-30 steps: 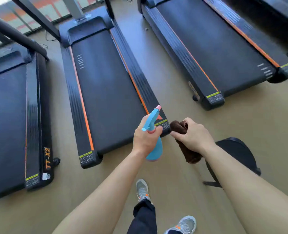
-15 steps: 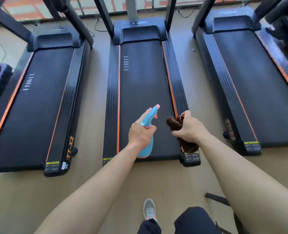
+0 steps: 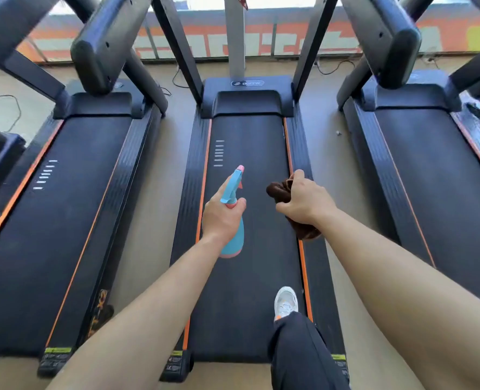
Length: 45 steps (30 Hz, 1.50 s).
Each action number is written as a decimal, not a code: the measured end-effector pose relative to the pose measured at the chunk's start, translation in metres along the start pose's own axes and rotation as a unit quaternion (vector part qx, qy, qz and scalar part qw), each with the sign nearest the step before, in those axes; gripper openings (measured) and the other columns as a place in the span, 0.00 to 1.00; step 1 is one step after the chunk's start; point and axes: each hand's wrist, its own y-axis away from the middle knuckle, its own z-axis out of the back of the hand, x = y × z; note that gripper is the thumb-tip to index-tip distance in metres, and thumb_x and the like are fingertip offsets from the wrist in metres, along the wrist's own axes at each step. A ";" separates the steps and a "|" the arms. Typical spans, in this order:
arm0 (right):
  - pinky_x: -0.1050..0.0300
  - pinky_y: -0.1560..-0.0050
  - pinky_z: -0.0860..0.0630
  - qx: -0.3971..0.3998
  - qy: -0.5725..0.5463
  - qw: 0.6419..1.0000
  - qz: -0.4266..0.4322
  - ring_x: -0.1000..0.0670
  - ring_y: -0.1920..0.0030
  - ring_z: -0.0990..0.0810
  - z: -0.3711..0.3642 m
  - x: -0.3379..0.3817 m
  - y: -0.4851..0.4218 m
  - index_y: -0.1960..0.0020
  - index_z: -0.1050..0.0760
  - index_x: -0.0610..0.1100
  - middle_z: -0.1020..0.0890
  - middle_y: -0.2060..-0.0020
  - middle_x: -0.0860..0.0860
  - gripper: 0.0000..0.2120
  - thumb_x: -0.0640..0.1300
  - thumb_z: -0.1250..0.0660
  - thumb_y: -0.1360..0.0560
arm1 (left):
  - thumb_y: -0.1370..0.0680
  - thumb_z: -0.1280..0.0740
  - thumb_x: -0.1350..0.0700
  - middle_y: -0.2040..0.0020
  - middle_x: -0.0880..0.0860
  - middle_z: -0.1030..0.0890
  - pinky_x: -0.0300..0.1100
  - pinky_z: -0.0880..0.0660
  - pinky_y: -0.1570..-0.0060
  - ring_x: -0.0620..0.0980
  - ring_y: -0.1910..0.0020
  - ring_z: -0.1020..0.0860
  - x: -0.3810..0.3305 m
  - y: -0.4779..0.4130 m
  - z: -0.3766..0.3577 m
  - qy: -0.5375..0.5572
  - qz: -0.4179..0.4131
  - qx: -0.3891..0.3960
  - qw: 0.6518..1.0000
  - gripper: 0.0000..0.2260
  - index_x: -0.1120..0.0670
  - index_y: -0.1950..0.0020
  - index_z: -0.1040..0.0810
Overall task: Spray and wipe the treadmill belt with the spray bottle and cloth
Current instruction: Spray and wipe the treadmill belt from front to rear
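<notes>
The black treadmill belt (image 3: 250,153) of the middle machine runs straight ahead of me, edged by thin orange stripes. My left hand (image 3: 220,218) grips a blue spray bottle (image 3: 233,190) with a pink nozzle tip, held above the belt with the nozzle aimed forward. To its right, my right hand (image 3: 303,202) clutches a bunched dark brown cloth (image 3: 278,190), hovering over the belt's right edge. My right foot in a light sneaker (image 3: 286,302) stands on the belt near its rear end.
Similar treadmills stand to the left (image 3: 53,209) and right (image 3: 441,187), with strips of beige floor (image 3: 154,209) between them. Upright frame posts and consoles (image 3: 103,46) rise ahead. Cables lie on the floor by the windows at the back.
I have stepped forward onto the middle treadmill's belt, and the view has swung to face it squarely. Both hands keep their hold on the bottle and cloth.
</notes>
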 end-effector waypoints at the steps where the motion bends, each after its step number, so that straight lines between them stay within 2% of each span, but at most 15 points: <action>1: 0.47 0.50 0.24 0.006 -0.002 1.000 0.000 0.38 0.50 0.22 0.013 0.002 -0.029 0.43 0.38 0.45 0.23 0.48 0.46 0.24 0.54 0.30 0.29 | 0.21 0.32 0.59 0.64 0.44 0.25 0.35 0.31 0.63 0.47 0.64 0.28 -0.014 -0.025 -0.003 0.002 0.001 0.000 1.000 0.19 0.42 0.33 0.20; 5: 0.48 0.51 0.27 0.040 -0.026 0.999 -0.006 0.39 0.51 0.24 0.084 0.015 -0.127 0.41 0.38 0.46 0.25 0.50 0.48 0.24 0.53 0.31 0.29 | 0.22 0.33 0.60 0.54 0.45 0.20 0.35 0.29 0.60 0.45 0.63 0.27 -0.085 -0.114 -0.006 0.004 0.020 0.007 1.000 0.26 0.24 0.43 0.24; 7: 0.48 0.50 0.25 0.060 -0.023 0.998 0.001 0.39 0.50 0.23 0.127 0.027 -0.165 0.40 0.38 0.46 0.24 0.49 0.46 0.25 0.53 0.30 0.29 | 0.22 0.32 0.61 0.52 0.45 0.20 0.36 0.29 0.60 0.44 0.62 0.26 -0.126 -0.150 0.002 0.009 0.039 0.010 0.999 0.24 0.27 0.47 0.24; 11: 0.45 0.45 0.23 0.104 -0.031 0.994 -0.002 0.38 0.49 0.22 0.206 0.054 -0.225 0.40 0.41 0.45 0.25 0.46 0.44 0.27 0.52 0.29 0.29 | 0.22 0.31 0.62 0.67 0.40 0.27 0.40 0.33 0.61 0.43 0.68 0.29 -0.196 -0.209 0.027 0.010 0.063 -0.006 0.998 0.14 0.41 0.49 0.20; 14: 0.45 0.45 0.23 0.124 -0.039 0.991 0.002 0.40 0.49 0.23 0.252 0.084 -0.263 0.38 0.43 0.45 0.26 0.45 0.43 0.30 0.49 0.26 0.29 | 0.22 0.33 0.62 0.64 0.41 0.26 0.39 0.32 0.62 0.46 0.65 0.30 -0.241 -0.248 0.050 0.002 0.048 0.017 0.999 0.15 0.41 0.45 0.20; 18: 0.47 0.49 0.24 0.133 -0.002 0.991 0.007 0.40 0.50 0.24 0.278 0.130 -0.315 0.41 0.44 0.44 0.24 0.44 0.41 0.29 0.44 0.26 0.29 | 0.27 0.36 0.57 0.59 0.48 0.24 0.45 0.28 0.58 0.50 0.64 0.29 -0.275 -0.306 0.078 -0.014 0.031 0.048 0.998 0.21 0.36 0.39 0.21; 22: 0.50 0.52 0.24 0.115 0.040 0.992 -0.013 0.40 0.48 0.23 0.288 0.175 -0.376 0.37 0.36 0.39 0.23 0.43 0.40 0.29 0.45 0.24 0.29 | 0.28 0.38 0.57 0.48 0.57 0.17 0.51 0.23 0.53 0.56 0.59 0.25 -0.278 -0.372 0.097 -0.019 0.015 0.048 0.999 0.22 0.33 0.41 0.22; 24: 0.52 0.54 0.27 0.117 0.037 0.992 -0.023 0.43 0.50 0.24 0.292 0.195 -0.405 0.36 0.33 0.40 0.23 0.44 0.42 0.27 0.46 0.25 0.28 | 0.28 0.38 0.57 0.47 0.57 0.17 0.49 0.23 0.56 0.54 0.60 0.25 -0.277 -0.407 0.104 -0.007 0.019 0.044 0.999 0.23 0.27 0.46 0.22; 26: 0.51 0.53 0.26 0.118 0.034 0.992 -0.022 0.43 0.50 0.24 0.294 0.212 -0.427 0.37 0.30 0.42 0.22 0.45 0.43 0.24 0.48 0.25 0.28 | 0.29 0.38 0.56 0.46 0.55 0.16 0.51 0.21 0.53 0.53 0.60 0.24 -0.279 -0.438 0.111 0.006 0.036 0.046 0.998 0.25 0.22 0.51 0.25; 30: 0.51 0.50 0.22 0.118 0.057 0.991 -0.003 0.44 0.53 0.23 0.298 0.241 -0.465 0.43 0.24 0.44 0.20 0.49 0.45 0.20 0.50 0.24 0.31 | 0.28 0.37 0.54 0.46 0.50 0.17 0.59 0.19 0.46 0.57 0.53 0.19 -0.278 -0.486 0.120 -0.008 0.055 0.070 0.996 0.19 0.36 0.41 0.22; 33: 0.51 0.54 0.20 0.110 0.073 0.991 -0.007 0.45 0.57 0.21 0.300 0.258 -0.495 0.49 0.22 0.44 0.20 0.55 0.46 0.17 0.50 0.23 0.33 | 0.29 0.38 0.53 0.50 0.49 0.19 0.60 0.18 0.49 0.57 0.55 0.20 -0.272 -0.518 0.123 -0.031 0.061 0.064 0.996 0.15 0.40 0.46 0.24; 36: 0.49 0.56 0.18 0.100 0.066 0.993 -0.020 0.46 0.60 0.20 0.292 0.267 -0.531 0.54 0.23 0.42 0.19 0.60 0.46 0.16 0.50 0.22 0.33 | 0.26 0.38 0.57 0.56 0.51 0.21 0.55 0.19 0.55 0.57 0.58 0.22 -0.260 -0.549 0.120 -0.057 0.062 0.048 0.995 0.13 0.40 0.47 0.25; 39: 0.46 0.50 0.18 0.105 0.048 0.993 -0.018 0.43 0.55 0.19 0.268 0.266 -0.570 0.48 0.23 0.40 0.18 0.55 0.44 0.17 0.50 0.24 0.29 | 0.24 0.37 0.57 0.55 0.54 0.20 0.49 0.22 0.58 0.58 0.58 0.21 -0.239 -0.575 0.109 -0.067 0.080 0.037 0.994 0.16 0.38 0.42 0.24; 42: 0.49 0.47 0.22 0.160 0.088 0.983 0.011 0.38 0.47 0.19 0.227 0.260 -0.609 0.42 0.25 0.39 0.18 0.47 0.40 0.17 0.51 0.31 0.23 | 0.25 0.37 0.56 0.54 0.55 0.19 0.50 0.22 0.56 0.58 0.57 0.21 -0.212 -0.594 0.091 -0.062 0.115 0.021 0.991 0.18 0.37 0.39 0.24; 45: 0.49 0.45 0.24 0.218 0.147 0.964 0.045 0.37 0.43 0.20 0.176 0.247 -0.651 0.37 0.26 0.39 0.19 0.42 0.39 0.17 0.50 0.36 0.20 | 0.26 0.37 0.57 0.53 0.53 0.18 0.52 0.21 0.52 0.59 0.54 0.20 -0.175 -0.620 0.064 -0.043 0.150 0.003 0.988 0.18 0.41 0.39 0.23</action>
